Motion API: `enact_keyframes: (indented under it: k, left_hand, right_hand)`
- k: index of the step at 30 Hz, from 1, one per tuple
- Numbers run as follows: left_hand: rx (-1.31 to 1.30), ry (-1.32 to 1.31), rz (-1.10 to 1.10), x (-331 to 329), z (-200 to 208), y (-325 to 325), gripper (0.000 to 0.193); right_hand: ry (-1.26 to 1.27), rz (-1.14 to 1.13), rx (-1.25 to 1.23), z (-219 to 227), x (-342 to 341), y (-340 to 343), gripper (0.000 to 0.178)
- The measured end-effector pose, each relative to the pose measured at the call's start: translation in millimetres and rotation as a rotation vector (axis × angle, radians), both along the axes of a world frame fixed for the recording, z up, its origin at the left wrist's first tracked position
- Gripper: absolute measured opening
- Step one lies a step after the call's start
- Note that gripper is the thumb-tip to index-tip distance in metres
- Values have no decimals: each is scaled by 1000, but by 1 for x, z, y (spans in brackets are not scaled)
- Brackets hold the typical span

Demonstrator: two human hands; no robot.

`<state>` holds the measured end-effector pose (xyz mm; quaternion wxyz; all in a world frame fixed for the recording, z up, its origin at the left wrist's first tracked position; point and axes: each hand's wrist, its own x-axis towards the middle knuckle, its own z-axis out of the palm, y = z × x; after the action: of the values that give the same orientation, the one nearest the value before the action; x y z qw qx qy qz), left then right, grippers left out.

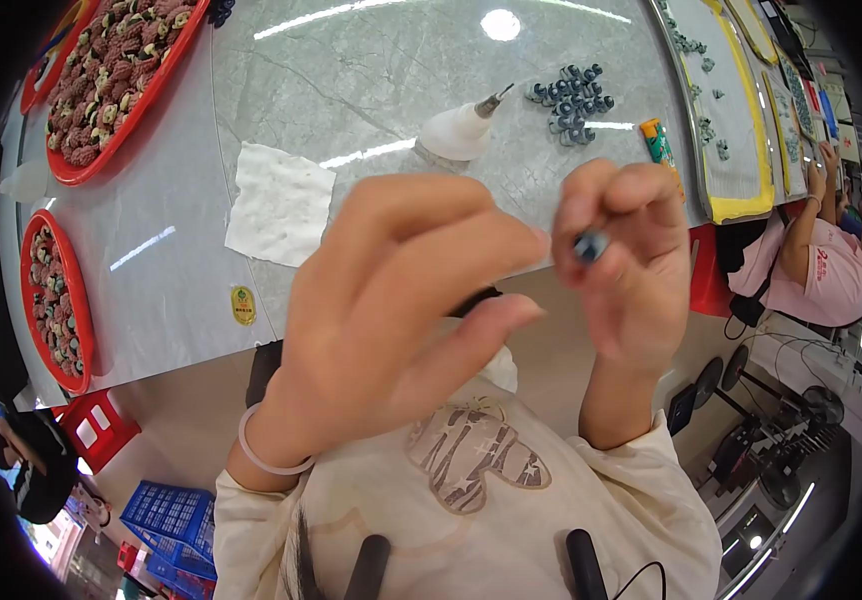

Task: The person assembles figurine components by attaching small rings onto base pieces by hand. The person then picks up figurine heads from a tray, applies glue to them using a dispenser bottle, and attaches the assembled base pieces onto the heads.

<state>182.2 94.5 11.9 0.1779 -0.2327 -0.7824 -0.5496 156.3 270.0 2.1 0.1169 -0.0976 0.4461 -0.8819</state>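
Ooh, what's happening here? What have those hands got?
A person at a grey table is holding a small dark blue-and-grey piece in the right hand. The left hand is close by, curved open, with nothing to be seen in it. Beyond the hands, a bunch of similar-looking little pieces sits on the table, near a white bottle with a thin tip. Off to the left are two filled red trays.

A gold label [242,305] and pink shirt [841,285] bear illegible lettering.
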Motion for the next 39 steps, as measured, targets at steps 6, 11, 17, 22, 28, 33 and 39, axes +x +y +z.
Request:
enact_keyframes:
  k: [6, 11, 17, 22, 28, 33, 39]
  left_hand:
    - [62, -127, 153, -4, -3, -25, 24]
    - [58, -160, 212, -10, -2, -31, 22]
    - [-120, -223, 162, -16, 11, -42, 20]
    - [-214, -216, 405, -20, 34, -95, 12]
    - [-599, -136, 370, -57, 59, -100, 7]
    - [-711, -203, 195, -96, 61, -106, 8]
    - [-841, -80, 222, -156, 18, -114, 14]
  right_hand:
    - [76, -300, 655, -15, -31, 54, 15]
    - [310, -324, 1077, -19, -43, 53, 14]
    - [432, -231, 1215, -5, -53, 45, 15]
    - [472, -594, 1481, 11, -80, 110, 18]
    - [584, -497, 1839, -8, -83, 136, 22]
    - [399, -530, 1780, 2, -80, 132, 18]
    - [374, -570, 1652, 1, -84, 136, 17]
